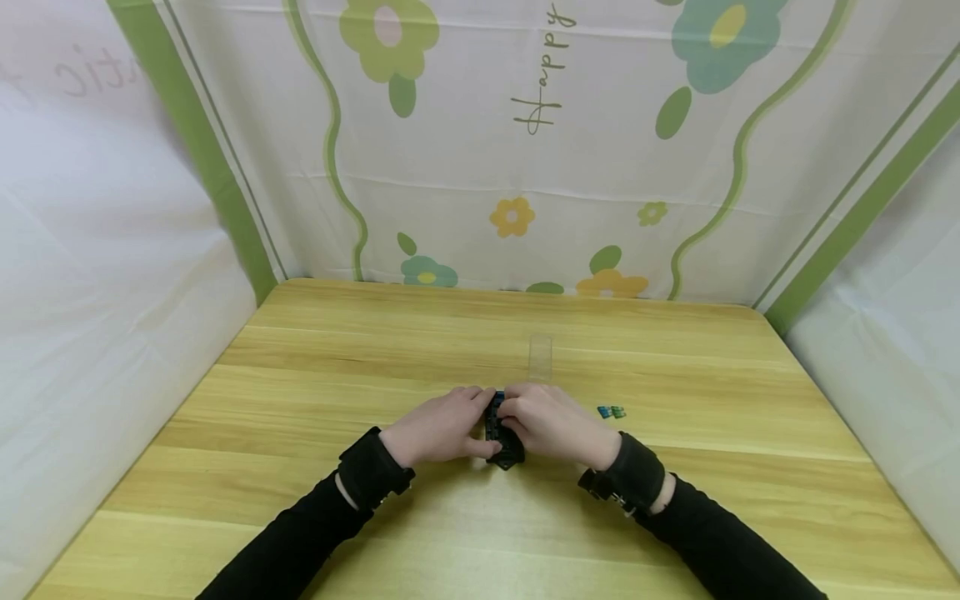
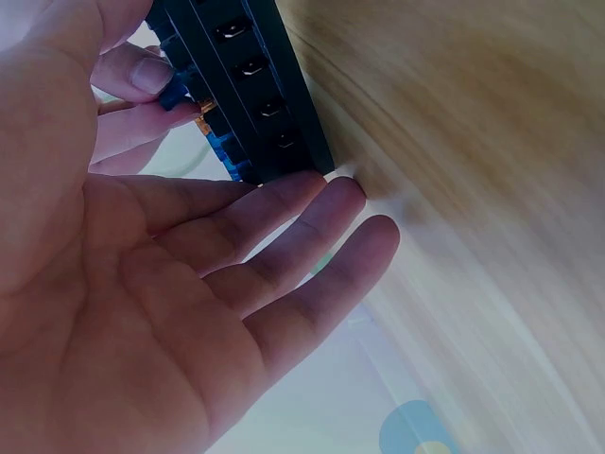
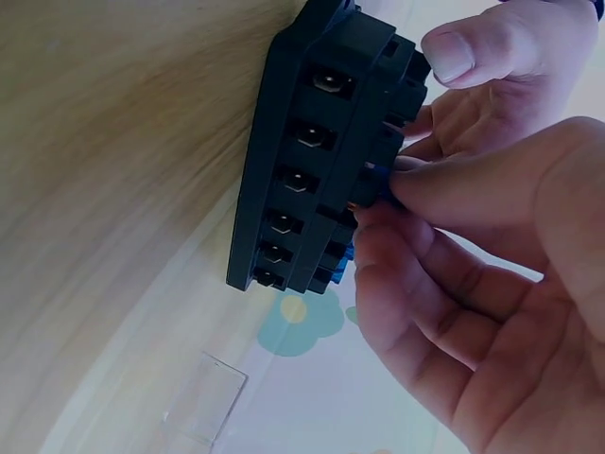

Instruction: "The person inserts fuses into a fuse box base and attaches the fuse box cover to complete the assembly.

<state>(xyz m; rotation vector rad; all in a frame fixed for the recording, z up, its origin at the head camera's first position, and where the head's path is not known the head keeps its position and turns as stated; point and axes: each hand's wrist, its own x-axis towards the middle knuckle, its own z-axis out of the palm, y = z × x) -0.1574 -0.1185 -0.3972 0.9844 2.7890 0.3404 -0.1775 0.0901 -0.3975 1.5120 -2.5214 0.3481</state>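
Observation:
A black fuse box [image 1: 508,454] with a row of metal terminals along each side lies on the table between the hands. My left hand [image 1: 441,427] holds it by its ends, thumb at the near end and index finger at the far one; the other fingers stretch out beside it in the left wrist view. Over the slots, the right hand [image 1: 558,427] pinches a small blue blade fuse [image 3: 381,180] between thumb and index finger. Orange and blue bits show in the far slots, partly covered by the fingers. How deep the pinched fuse sits is hidden.
Right of the right hand lie loose blade fuses, blue [image 1: 604,412] and green [image 1: 618,412]. A clear plastic cover [image 1: 540,357] rests beyond the fuse box on the wooden table [image 1: 337,350]. White printed cloth [image 1: 465,158] hangs behind and at both sides.

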